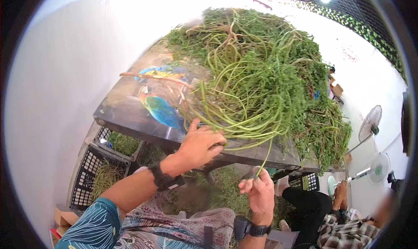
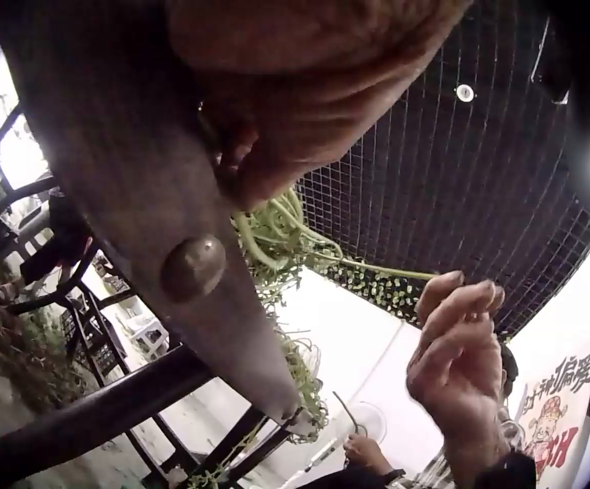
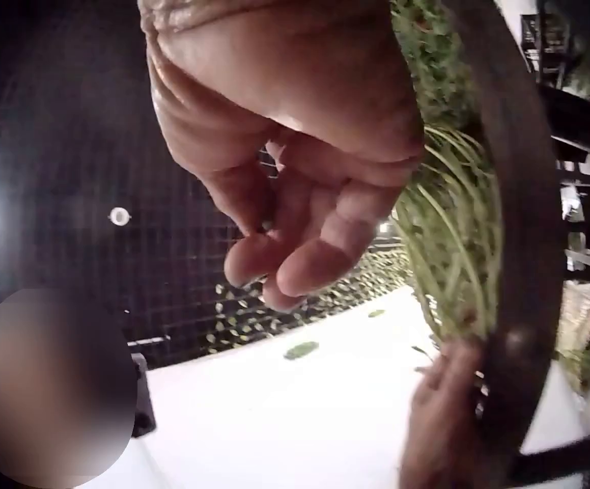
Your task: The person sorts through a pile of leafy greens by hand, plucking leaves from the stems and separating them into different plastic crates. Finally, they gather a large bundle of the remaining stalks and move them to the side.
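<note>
Long green leafy stems [image 1: 248, 114] lie in a big heap on the table [image 1: 124, 103], their bare ends bending toward the front edge. At that edge my left hand [image 1: 198, 147] grips some of the stem ends, its fingers bent over them; the left wrist view shows its fingertips beside the table rim. My right hand [image 1: 261, 194] is raised in front of the edge, pinching the tip of a single green stem [image 1: 265, 160] between thumb and fingers. That stem runs taut from the heap, seen also in the left wrist view as a thin stem [image 2: 391, 271].
A reddish-brown stalk [image 1: 159, 77] lies left of the heap, over a parrot picture [image 1: 161, 110] on the tabletop. Black crates [image 1: 85, 181] with greens stand below at left. Another person [image 1: 348, 227] sits at right near fans [image 1: 371, 120]. Plant scraps [image 1: 226, 183] cover the floor.
</note>
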### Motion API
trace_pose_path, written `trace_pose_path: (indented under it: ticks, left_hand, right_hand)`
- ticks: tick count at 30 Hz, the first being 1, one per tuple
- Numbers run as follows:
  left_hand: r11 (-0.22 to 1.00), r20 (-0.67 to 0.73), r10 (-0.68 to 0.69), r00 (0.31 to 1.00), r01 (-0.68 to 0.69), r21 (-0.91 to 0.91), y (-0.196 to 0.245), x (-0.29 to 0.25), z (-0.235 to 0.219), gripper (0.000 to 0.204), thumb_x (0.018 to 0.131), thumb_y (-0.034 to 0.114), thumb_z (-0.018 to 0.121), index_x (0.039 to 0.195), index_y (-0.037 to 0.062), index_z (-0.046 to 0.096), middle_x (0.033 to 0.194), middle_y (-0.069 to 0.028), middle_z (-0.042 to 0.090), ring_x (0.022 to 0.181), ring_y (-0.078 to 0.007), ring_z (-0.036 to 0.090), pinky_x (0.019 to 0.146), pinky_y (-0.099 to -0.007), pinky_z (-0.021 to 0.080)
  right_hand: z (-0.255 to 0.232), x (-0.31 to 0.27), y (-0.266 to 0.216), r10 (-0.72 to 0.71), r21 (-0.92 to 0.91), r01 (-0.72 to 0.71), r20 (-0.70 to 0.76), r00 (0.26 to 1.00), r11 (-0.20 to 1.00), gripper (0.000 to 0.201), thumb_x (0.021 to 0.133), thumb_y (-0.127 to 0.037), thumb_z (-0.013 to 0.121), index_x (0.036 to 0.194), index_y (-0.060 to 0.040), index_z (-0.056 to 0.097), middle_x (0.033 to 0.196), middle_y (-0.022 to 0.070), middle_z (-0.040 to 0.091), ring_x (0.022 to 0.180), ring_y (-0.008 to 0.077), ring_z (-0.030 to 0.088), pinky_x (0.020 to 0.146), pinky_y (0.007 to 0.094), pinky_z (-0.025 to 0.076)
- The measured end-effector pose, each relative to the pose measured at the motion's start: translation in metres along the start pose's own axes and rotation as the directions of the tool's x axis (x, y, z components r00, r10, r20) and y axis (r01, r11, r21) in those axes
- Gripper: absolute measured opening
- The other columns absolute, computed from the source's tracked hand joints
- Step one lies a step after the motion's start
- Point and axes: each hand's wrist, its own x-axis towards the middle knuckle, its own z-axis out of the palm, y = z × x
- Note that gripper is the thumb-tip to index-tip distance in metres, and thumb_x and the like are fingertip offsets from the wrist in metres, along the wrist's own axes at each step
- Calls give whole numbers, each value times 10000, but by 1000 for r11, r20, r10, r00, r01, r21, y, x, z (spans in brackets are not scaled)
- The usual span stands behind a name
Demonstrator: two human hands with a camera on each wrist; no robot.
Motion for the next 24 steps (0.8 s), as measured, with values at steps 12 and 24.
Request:
trace_pose_path:
  ticks: [12, 24]
  left_hand:
    - [964, -171, 263, 950, -254, 72, 28, 32, -37, 401, 660, 105, 684, 1043, 79, 568, 1189, -118, 523, 1150, -306, 453, 969, -424, 329]
    - [973, 30, -16, 999, 9, 231, -45, 43, -16, 279, 792, 209, 576, 1027, 58, 562, 928, -117, 594, 926, -283, 528, 874, -402, 333]
  right_hand:
    - [-58, 68, -41, 136, 353, -53, -215, 967, 934, 219, 886, -170, 525, 1068, -50, 510, 883, 90, 610, 738, 191, 597, 601, 310, 526]
    - [-91, 43, -127, -135, 392, 182, -145, 980, 902, 115, 908, -149, 473, 951, -48, 507, 568, -55, 361, 425, 47, 318, 374, 200, 264]
